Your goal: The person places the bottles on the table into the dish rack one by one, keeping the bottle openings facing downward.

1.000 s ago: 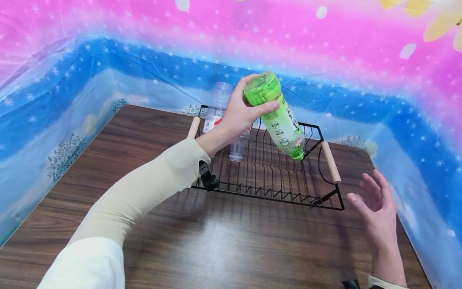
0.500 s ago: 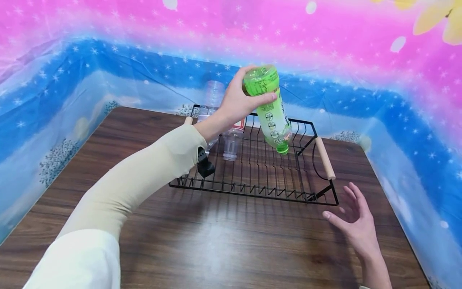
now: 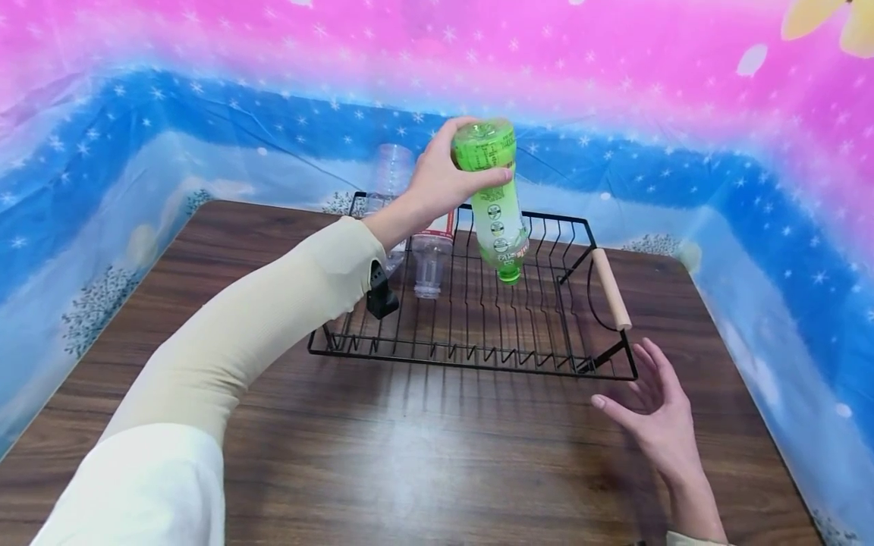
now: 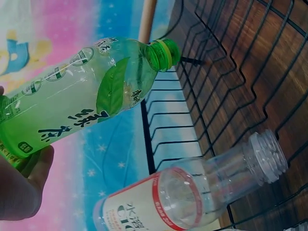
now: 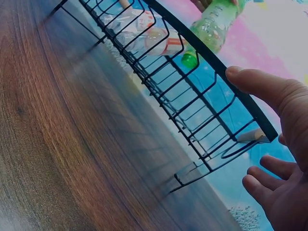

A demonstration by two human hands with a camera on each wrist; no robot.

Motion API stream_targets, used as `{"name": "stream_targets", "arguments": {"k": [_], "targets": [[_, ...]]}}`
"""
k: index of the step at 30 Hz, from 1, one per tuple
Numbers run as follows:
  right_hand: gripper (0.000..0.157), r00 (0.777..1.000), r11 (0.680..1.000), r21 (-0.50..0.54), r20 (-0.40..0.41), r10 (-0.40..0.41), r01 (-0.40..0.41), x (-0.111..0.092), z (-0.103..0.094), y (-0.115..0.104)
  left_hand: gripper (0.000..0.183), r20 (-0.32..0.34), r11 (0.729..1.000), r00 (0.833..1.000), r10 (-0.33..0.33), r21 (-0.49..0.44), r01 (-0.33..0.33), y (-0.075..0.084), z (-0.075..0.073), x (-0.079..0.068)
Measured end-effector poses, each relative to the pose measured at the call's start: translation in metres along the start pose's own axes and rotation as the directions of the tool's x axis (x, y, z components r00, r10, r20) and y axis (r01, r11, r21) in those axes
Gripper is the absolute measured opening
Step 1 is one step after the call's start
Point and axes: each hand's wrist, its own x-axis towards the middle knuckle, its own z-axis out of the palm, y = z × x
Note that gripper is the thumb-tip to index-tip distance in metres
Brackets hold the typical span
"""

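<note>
My left hand grips a green plastic bottle near its base, neck pointing down, above a black wire dish rack. In the left wrist view the green bottle shows a leaf label, and its green neck end faces the rack wires. Beside it, a clear bottle with a red-banded label stands neck down in the rack; another clear bottle is partly hidden behind my left forearm. My right hand is near the rack's front right corner, fingers spread, holding nothing; whether it touches the rack is unclear.
The rack stands on a dark wooden table and has a wooden handle at its right end. A pink and blue patterned cloth hangs behind and around the table.
My left hand has shifted the green bottle left over the rack and turned it more upright, neck down. My right hand has moved left, closer to the rack's front right corner.
</note>
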Motion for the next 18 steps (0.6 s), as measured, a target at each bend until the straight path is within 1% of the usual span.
{"name": "stream_targets", "arguments": {"k": [5, 10, 14, 18], "targets": [[0.098, 1.000, 1.000, -0.009, -0.006, -0.011, 0.011, 0.001, 0.004, -0.001, 0.084, 0.022, 1.000, 1.000, -0.010, 0.028, 0.009, -0.009, 0.004, 0.004], [0.092, 1.000, 1.000, 0.010, -0.018, -0.023, 0.023, 0.003, 0.009, -0.001, 0.086, 0.023, 0.995, 1.000, -0.012, 0.104, 0.009, -0.018, 0.008, 0.008], [0.087, 0.998, 0.998, 0.054, -0.054, -0.023, 0.026, 0.004, 0.011, -0.002, 0.088, 0.028, 0.988, 0.999, -0.020, 0.155, 0.016, -0.025, 0.010, 0.011], [0.080, 0.994, 0.996, 0.086, -0.102, -0.027, 0.036, 0.007, 0.013, 0.000, 0.087, 0.026, 0.985, 0.999, -0.022, 0.170, 0.017, -0.031, 0.012, 0.014]]}}
